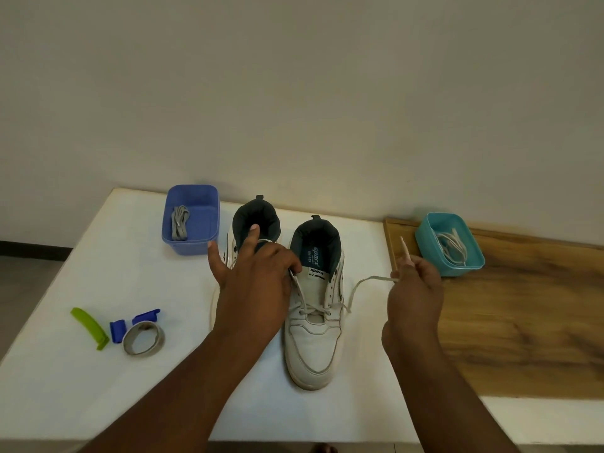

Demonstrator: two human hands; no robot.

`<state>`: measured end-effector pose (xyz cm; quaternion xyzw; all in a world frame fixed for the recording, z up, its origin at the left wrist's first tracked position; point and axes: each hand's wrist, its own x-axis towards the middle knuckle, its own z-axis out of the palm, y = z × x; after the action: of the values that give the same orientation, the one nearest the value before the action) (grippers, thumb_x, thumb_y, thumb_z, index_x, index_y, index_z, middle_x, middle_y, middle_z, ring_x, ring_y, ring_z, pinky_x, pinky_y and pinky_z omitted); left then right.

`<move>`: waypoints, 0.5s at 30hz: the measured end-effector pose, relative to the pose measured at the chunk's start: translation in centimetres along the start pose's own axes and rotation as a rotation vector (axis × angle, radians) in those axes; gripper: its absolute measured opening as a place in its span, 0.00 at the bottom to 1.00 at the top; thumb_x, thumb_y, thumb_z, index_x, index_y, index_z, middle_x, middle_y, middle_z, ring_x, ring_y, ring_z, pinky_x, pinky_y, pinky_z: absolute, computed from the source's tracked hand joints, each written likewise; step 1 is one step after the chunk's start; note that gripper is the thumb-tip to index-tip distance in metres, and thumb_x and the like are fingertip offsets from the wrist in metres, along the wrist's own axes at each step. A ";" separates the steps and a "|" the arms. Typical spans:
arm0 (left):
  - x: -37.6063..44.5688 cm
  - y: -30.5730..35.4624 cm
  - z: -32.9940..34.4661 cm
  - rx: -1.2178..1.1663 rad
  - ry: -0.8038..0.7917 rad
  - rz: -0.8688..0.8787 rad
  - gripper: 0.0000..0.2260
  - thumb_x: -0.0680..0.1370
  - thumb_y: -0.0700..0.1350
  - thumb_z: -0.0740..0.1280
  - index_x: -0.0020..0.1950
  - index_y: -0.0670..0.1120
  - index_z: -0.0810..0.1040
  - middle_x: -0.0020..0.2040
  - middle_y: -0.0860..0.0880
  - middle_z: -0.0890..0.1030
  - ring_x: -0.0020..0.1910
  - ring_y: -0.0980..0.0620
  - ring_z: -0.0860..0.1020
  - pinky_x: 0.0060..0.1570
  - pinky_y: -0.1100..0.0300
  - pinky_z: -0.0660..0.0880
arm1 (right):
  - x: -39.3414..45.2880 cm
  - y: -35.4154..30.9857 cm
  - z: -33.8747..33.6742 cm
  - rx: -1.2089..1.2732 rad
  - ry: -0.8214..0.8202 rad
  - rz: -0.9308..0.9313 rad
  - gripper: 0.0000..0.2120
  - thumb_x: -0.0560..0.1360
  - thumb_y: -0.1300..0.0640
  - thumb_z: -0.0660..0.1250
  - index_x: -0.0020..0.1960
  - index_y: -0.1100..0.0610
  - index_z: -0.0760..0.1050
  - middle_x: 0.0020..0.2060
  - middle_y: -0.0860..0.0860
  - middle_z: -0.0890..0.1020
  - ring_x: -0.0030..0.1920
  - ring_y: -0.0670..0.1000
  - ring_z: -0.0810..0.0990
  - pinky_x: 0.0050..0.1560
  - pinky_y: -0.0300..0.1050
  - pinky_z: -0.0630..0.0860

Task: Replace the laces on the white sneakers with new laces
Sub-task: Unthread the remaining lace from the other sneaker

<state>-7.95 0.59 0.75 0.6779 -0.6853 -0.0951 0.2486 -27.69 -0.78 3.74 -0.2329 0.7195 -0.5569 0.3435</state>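
Lowest in the frame, two bare forearms rise from the bottom edge toward the middle of a white table (pixel 98 371). Just above them, at centre, stands the right-hand sneaker (pixel 313 322), toe toward the viewer, with an off-white lace (pixel 356 289) crossed through only its lowest eyelets; the upper eyelets are bare. The right hand (pixel 413 299), right of centre, pinches one free end of that lace, its tip poking up above the fingers, and the strand runs slack from the eyelets to the hand. The left hand (pixel 258 276), at centre, lies across the second sneaker (pixel 251 230) with its thumb and index finger stretched out, and its remaining fingers seem to hold the other lace end by the tongue of the first shoe, though the contact is partly hidden. At lower left lie a green clip (pixel 91 326), two blue clips (pixel 130 323) and a roll of tape (pixel 143 338). Farther up, at left of centre, a blue tub (pixel 191 243) holds a folded grey lace (pixel 179 222); at the right, on a wooden board (pixel 523 322), a teal tub (pixel 434 256) holds a pale lace (pixel 452 245). The step in hand looks like working a lace through this shoe's eyelets, most likely drawing the old one out, though the frame alone cannot settle whether it is going out or in. The next move calls for pulling the strand free of the crossings one row at a time, with the other hand steadying the shoe.
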 end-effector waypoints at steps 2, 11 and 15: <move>0.0 -0.2 0.0 -0.003 0.015 -0.007 0.07 0.76 0.48 0.67 0.48 0.61 0.78 0.58 0.61 0.80 0.78 0.50 0.61 0.71 0.34 0.38 | -0.3 0.1 0.1 -0.036 -0.056 -0.008 0.13 0.84 0.58 0.61 0.67 0.50 0.74 0.60 0.49 0.79 0.54 0.46 0.77 0.49 0.40 0.73; 0.0 0.6 0.3 0.037 -0.043 -0.009 0.11 0.77 0.63 0.65 0.52 0.61 0.81 0.61 0.55 0.81 0.75 0.44 0.68 0.71 0.29 0.48 | -2.0 1.8 0.3 -0.968 -0.494 -0.723 0.21 0.81 0.60 0.64 0.68 0.40 0.77 0.76 0.52 0.68 0.77 0.57 0.64 0.75 0.62 0.64; 0.0 0.4 0.4 0.061 -0.051 -0.024 0.08 0.76 0.58 0.69 0.53 0.61 0.79 0.63 0.56 0.79 0.76 0.45 0.65 0.72 0.30 0.46 | -1.5 2.3 0.2 -0.949 -0.519 -0.775 0.15 0.82 0.55 0.60 0.64 0.44 0.77 0.61 0.48 0.80 0.62 0.51 0.77 0.70 0.61 0.69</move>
<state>-8.48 0.57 0.59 0.6905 -0.6859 -0.0946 0.2091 -26.47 0.82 1.82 -0.7271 0.6450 -0.1888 0.1406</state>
